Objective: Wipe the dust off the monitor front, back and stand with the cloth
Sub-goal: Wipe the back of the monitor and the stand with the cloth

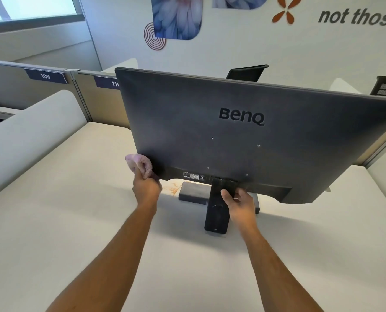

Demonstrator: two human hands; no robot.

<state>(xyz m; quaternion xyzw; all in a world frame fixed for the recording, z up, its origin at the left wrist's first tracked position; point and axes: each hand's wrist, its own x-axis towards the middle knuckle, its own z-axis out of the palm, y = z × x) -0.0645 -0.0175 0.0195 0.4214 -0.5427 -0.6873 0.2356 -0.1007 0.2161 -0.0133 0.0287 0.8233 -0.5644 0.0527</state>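
Note:
A dark BenQ monitor [243,136] stands on the desk with its back panel facing me; its screen side is hidden. Its black stand [216,212] rises from a flat base [193,191]. My left hand [145,188] grips a pink cloth [139,164], which is pressed against the monitor's lower left corner. My right hand [239,203] is wrapped around the neck of the stand just below the panel.
The white desk [75,221] has a rounded grey divider [29,136] on the left and partitions labelled 109 [45,76] behind. Black chair backs [247,72] show over the monitor. A brownish stain [172,186] marks the desk near the base.

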